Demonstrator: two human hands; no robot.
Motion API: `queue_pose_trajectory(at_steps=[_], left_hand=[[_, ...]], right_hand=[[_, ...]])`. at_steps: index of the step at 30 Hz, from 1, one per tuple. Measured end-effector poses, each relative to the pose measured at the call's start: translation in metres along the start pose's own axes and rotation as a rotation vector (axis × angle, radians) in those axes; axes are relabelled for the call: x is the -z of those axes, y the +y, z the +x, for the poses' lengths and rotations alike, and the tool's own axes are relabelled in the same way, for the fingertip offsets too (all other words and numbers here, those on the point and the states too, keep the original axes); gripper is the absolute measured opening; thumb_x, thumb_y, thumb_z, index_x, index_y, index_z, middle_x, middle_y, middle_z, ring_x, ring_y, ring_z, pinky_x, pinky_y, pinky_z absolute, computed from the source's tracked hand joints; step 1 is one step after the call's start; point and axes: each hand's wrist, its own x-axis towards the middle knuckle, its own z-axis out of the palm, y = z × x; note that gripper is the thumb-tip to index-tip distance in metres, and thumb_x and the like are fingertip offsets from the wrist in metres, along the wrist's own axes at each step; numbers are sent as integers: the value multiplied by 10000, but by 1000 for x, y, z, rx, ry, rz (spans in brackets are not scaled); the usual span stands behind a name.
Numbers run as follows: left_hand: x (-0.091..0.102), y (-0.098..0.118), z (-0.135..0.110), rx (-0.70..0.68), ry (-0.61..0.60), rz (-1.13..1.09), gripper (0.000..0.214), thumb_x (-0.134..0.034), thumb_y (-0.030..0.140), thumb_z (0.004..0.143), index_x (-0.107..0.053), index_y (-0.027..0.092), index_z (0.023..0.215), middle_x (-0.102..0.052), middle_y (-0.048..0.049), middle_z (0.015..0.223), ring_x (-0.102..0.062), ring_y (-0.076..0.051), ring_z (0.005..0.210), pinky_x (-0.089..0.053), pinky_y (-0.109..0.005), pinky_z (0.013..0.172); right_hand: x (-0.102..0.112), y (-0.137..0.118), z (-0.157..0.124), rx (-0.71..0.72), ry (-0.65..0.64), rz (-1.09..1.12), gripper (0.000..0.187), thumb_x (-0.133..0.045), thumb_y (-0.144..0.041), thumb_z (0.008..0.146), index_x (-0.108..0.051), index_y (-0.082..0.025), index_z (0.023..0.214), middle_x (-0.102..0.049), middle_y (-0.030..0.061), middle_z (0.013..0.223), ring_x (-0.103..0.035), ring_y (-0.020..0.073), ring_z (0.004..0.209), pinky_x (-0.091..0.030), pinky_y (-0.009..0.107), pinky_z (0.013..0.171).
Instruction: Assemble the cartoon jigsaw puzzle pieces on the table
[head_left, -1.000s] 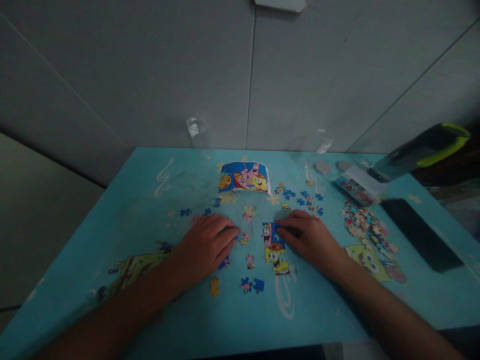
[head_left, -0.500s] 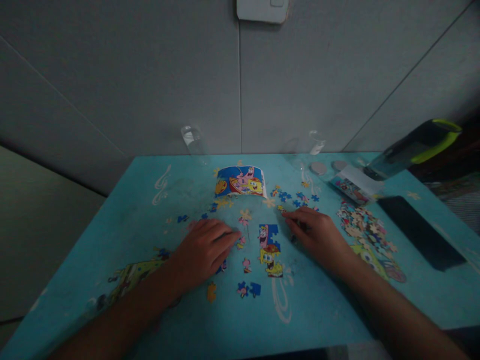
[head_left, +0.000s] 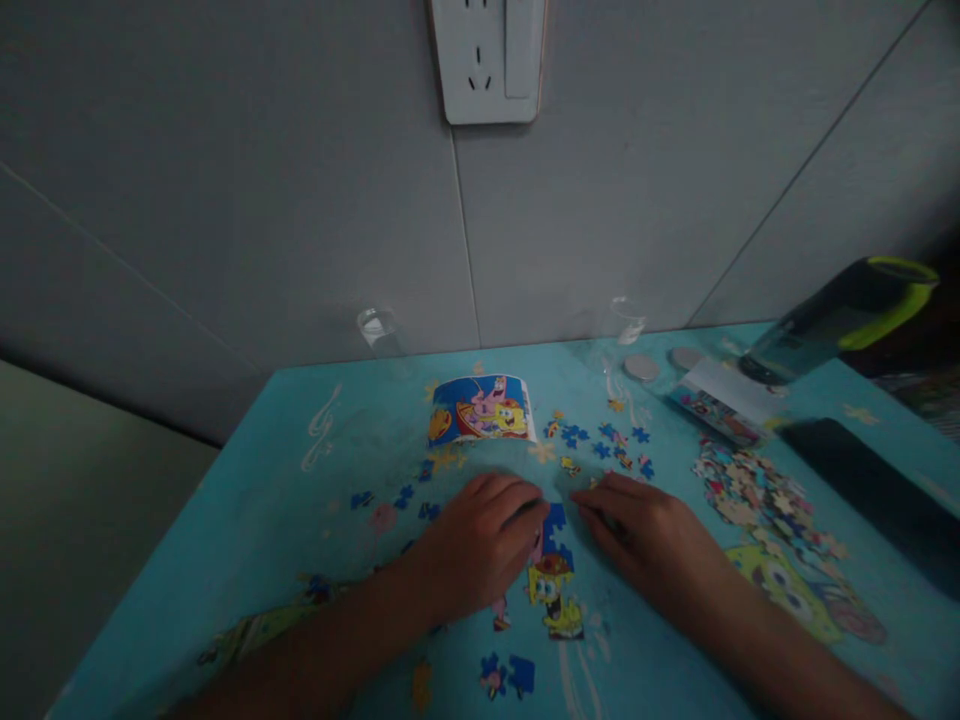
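My left hand (head_left: 484, 545) is closed, with its fingertips over the upper left of a partly joined cartoon jigsaw section (head_left: 553, 590). Whatever those fingers pinch is hidden. Just right of the section's top edge is my right hand (head_left: 652, 525), also closed, its thumb and forefinger close together; I cannot make out anything between them. Past the right fingertips lies a small yellow puzzle piece (head_left: 570, 465). A pink piece (head_left: 500, 613) shows partly below my left hand. Nearer me lie two blue pieces side by side (head_left: 507, 676) and an orange piece (head_left: 421, 685).
Behind the hands lies a curled picture card (head_left: 480, 410). Loose blue pieces (head_left: 604, 445) are scattered to its right. Further right are a heap of pieces (head_left: 765, 500), a dark flat object (head_left: 874, 500), a folded leaflet (head_left: 720, 405) and a bottle (head_left: 832, 320). Clear containers (head_left: 626, 320) stand by the wall.
The view has tilted up, so the table sits lower. My left hand has moved right, onto the joined section. My right hand has drawn back from the yellow piece towards the section.
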Motion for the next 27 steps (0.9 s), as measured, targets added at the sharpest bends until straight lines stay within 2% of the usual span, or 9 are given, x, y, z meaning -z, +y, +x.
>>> queue_pose_trajectory(at_steps=[4, 10, 16, 19, 24, 27], left_hand=[[1, -1, -3, 30, -4, -84, 295, -537, 211, 997, -616, 160, 1277, -637, -108, 1186, -553, -252, 1144, -507, -463, 978], [0, -3, -3, 61, -15, -125, 233, -533, 225, 1008, -648, 165, 1202, -639, -97, 1127, -559, -242, 1098, -507, -457, 953], [0, -4, -6, 65, 14, -137, 207, -549, 237, 1003, -653, 155, 1162, -645, -96, 1102, -565, -239, 1077, -505, -453, 951], [1, -5, -6, 61, 23, -127, 237, -528, 192, 996, -643, 154, 1201, -645, -104, 1125, -567, -240, 1096, -506, -458, 962], [1, -6, -6, 35, -29, -98, 387, -537, 180, 970, -578, 179, 1354, -593, -127, 1267, -529, -276, 1205, -481, -497, 1023], [0, -6, -7, 32, -54, -69, 417, -554, 188, 955, -573, 208, 1371, -550, -137, 1329, -502, -297, 1244, -470, -522, 1034]], right_hand=[[1, -3, 0, -21, -28, -9, 212, -518, -223, 986, -727, -253, 1004, -685, 45, 878, -660, 194, 816, -529, 337, 754], [2, -1, 0, -18, -48, -35, 220, -527, -235, 990, -727, -256, 1081, -705, 53, 928, -661, 208, 853, -529, 375, 820], [3, -2, -1, -10, -70, -16, 209, -527, -226, 985, -730, -248, 1026, -693, 53, 898, -656, 194, 822, -531, 352, 786], [4, -2, 0, -7, -62, -11, 207, -521, -230, 985, -728, -243, 990, -693, 56, 896, -657, 193, 824, -532, 342, 767], [4, -1, 1, -27, -62, 1, 225, -527, -239, 980, -729, -257, 1077, -701, 51, 938, -669, 196, 850, -541, 346, 772], [3, 0, 1, -25, -63, 0, 237, -524, -235, 978, -730, -264, 1092, -707, 48, 961, -676, 199, 869, -543, 360, 795]])
